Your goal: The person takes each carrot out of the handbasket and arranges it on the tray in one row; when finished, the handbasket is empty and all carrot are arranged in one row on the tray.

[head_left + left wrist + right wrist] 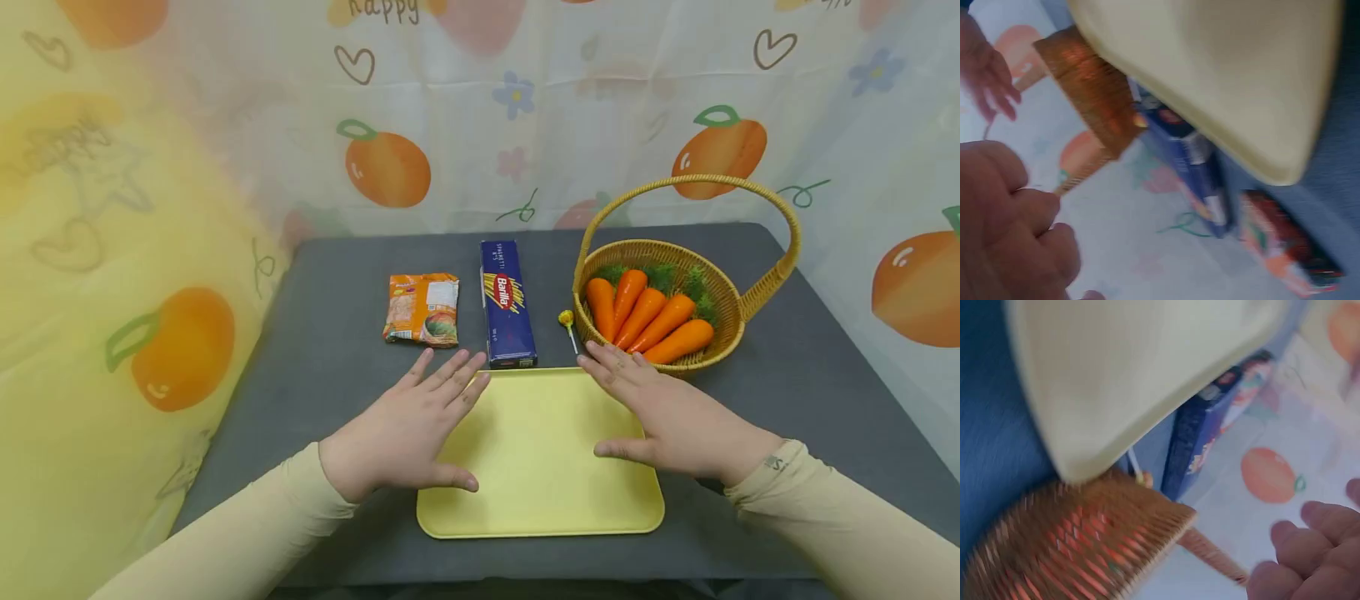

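Observation:
In the head view both hands are spread over a yellow tray [555,450], palms down and holding nothing. The left hand [412,425] is above the tray's left side, the right hand [675,412] above its right side. Behind the tray lie an orange packet [422,310], a blue Barilla spaghetti box [507,304] and a small yellow lollipop [567,320]. A wicker basket [731,333] with several orange carrots [641,317] stands at the right, close to the right fingertips. Both wrist views are blurred; whether the hands touch the tray cannot be told.
A dark grey cloth [330,317] covers the table. Behind and beside it hangs a pale curtain [465,108] printed with oranges, hearts and flowers. The basket's tall handle [693,178] arches above its rim.

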Available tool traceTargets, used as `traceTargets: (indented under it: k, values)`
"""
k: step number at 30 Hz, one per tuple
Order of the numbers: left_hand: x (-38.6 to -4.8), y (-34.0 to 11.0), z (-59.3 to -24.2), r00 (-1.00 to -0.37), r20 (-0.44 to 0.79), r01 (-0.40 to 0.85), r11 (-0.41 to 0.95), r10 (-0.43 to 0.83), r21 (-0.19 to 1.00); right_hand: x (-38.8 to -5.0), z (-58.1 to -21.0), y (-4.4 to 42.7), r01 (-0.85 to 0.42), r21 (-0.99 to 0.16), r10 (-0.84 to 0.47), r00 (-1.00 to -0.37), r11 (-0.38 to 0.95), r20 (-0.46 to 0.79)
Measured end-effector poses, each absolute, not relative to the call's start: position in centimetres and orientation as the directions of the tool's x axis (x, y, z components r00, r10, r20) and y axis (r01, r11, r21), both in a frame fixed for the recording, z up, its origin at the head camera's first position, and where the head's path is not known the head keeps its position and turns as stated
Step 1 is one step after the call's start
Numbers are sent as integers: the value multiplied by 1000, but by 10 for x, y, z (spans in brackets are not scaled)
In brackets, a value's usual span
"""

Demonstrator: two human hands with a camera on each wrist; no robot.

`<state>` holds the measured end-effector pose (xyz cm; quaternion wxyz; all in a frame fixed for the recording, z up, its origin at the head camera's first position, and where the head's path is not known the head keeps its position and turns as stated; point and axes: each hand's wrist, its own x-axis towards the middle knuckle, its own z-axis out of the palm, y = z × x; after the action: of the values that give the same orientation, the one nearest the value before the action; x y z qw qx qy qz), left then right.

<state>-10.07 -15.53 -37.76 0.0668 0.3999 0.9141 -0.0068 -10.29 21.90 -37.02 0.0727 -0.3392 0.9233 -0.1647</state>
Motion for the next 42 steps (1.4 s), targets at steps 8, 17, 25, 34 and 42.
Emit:
traceTargets:
  k: [8,17,25,34,42]
  values:
    - [-86,-190,-411,-731,-297,606,784,614,131,-156,-342,245,-57,-899,-380,-916,434,-125]
    - [-75,-208,-435,-742,-328,558,809,585,181,-231,-334,278,500,-851,-387,-825,-162,-411]
    - [-71,-213,-441,-753,-309,541,814,581,213,-266,-356,269,617,-787,-322,-750,-25,-578]
    - [-74,-211,-443,-748,-319,526,813,582,249,-279,-369,256,662,-745,-313,-694,77,-649]
    - [-77,-212,-442,-746,-325,519,814,581,262,-293,-375,241,682,-711,-282,-657,174,-699]
